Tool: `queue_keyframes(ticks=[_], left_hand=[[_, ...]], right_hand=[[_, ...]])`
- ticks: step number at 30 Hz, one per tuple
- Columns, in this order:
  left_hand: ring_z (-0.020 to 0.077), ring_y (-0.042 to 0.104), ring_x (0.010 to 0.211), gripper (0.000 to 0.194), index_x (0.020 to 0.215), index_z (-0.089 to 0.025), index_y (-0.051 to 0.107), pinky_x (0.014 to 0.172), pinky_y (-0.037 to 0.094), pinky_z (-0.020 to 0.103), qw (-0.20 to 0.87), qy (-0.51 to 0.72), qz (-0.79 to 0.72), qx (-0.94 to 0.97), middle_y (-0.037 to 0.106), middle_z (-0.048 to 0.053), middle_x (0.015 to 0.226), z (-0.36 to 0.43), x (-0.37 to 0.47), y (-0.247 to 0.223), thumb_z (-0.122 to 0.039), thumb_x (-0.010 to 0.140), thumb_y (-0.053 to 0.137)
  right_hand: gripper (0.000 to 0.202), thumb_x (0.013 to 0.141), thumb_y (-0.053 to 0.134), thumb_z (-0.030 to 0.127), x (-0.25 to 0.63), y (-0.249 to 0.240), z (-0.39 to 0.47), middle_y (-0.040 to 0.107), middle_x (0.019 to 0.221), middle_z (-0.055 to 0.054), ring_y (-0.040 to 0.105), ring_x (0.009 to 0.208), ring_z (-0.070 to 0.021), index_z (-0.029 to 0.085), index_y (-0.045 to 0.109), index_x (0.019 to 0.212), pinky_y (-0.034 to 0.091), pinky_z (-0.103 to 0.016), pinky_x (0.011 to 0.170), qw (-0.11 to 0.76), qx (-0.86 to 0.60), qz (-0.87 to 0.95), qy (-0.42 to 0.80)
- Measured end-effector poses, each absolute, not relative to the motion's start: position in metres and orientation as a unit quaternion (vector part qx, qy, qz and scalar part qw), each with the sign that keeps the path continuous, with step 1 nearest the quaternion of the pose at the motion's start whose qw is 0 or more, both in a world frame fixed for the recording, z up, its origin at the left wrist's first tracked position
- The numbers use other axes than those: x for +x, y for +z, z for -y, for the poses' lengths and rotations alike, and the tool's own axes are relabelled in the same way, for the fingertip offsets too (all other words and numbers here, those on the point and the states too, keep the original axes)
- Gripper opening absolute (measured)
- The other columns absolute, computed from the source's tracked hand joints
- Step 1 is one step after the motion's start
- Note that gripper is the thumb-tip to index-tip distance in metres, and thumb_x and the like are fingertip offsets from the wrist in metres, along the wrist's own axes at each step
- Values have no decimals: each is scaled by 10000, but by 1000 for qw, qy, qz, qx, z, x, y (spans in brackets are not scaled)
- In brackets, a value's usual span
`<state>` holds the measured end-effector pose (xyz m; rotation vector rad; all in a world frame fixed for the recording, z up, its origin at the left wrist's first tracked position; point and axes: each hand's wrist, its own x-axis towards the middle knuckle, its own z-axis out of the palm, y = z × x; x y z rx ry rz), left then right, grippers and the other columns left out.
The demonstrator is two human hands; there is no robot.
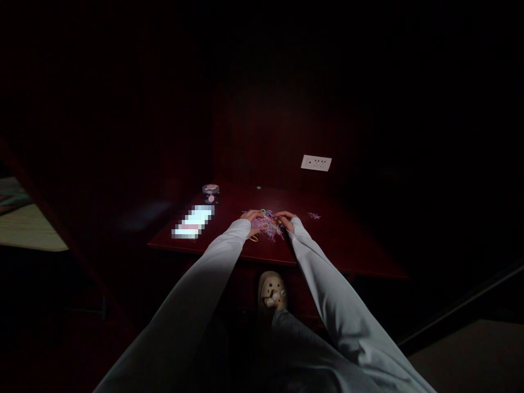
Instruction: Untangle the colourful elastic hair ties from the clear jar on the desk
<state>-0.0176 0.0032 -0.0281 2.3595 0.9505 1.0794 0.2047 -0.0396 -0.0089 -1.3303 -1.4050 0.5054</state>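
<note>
Head camera: at the far left, a pale surface (35,229) is running out of the frame, what lies on it being too dark to make out. On the dark red tabletop (339,240), a bright slab (193,221) is glowing, its face blurred into blocks and hiding any writing. Just behind it, a clear jar (210,195) is showing pinkish marks on its lid and a pink round spot on its side, too small to read. The left hand (250,217) is curving around the left of the pile, its fingers lying close together and its thumb standing apart below them. Near that thumb, a yellow band (254,238) is lying; farther back, a small green ring (258,188) is resting alone. Between the hands, the pile (268,226) is showing as a tangle of thin pink and lilac loops, partly covered by fingers. Below the table edge, a beige clog (272,286) is showing holes and charms. The right hand (285,218) is bending its fingers over the pile's right side; whether they are pinching anything, I cannot tell. Farther right, a small purple cluster (314,215) is lying apart, below a white wall socket (316,162).
</note>
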Motion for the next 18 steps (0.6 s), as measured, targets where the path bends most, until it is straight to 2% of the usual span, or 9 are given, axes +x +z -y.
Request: queue_keyframes(ticks=[4, 7, 11, 14, 18], left_hand=[[282, 648, 1342, 387, 1111, -274, 753, 1200, 486, 488, 217, 406, -323, 827, 714, 71, 1388, -1, -18, -24, -142, 753, 687], [273, 646, 1339, 333, 1098, -268, 758, 1216, 476, 472, 235, 430, -342, 802, 721, 58, 1376, -2, -16, -22, -181, 786, 680], [257, 632, 1352, 260, 1035, -229, 776, 1230, 465, 433, 262, 494, -379, 738, 730, 70, 1342, -8, -17, -16, -187, 876, 574], [259, 633, 1353, 320, 1025, -213, 789, 1193, 498, 429, 300, 512, -390, 704, 723, 82, 1377, -11, -21, -12, -216, 945, 479], [249, 671, 1301, 423, 1051, -241, 791, 1137, 535, 451, 371, 526, -395, 655, 753, 52, 1351, -13, -25, -10, -269, 979, 375]], right_hand=[[256, 754, 668, 477, 198, -6, 43, 758, 743, -38, 666, 734, -219, 235, 748, 724, 526, -351, 751, 546, -538, 581, 274], [266, 747, 698, 501, 196, -5, 43, 764, 745, -40, 674, 743, -231, 243, 737, 695, 536, -369, 765, 542, -534, 590, 271], [221, 774, 716, 479, 196, -6, 44, 760, 767, -31, 661, 845, -252, 271, 770, 720, 524, -409, 883, 523, -559, 612, 198], [187, 840, 668, 405, 194, -6, 48, 763, 849, -37, 623, 924, -251, 279, 804, 820, 491, -407, 944, 487, -570, 650, 124], [195, 884, 644, 324, 185, -2, 57, 760, 964, -42, 580, 987, -249, 295, 820, 964, 458, -392, 977, 394, -546, 738, 45]])
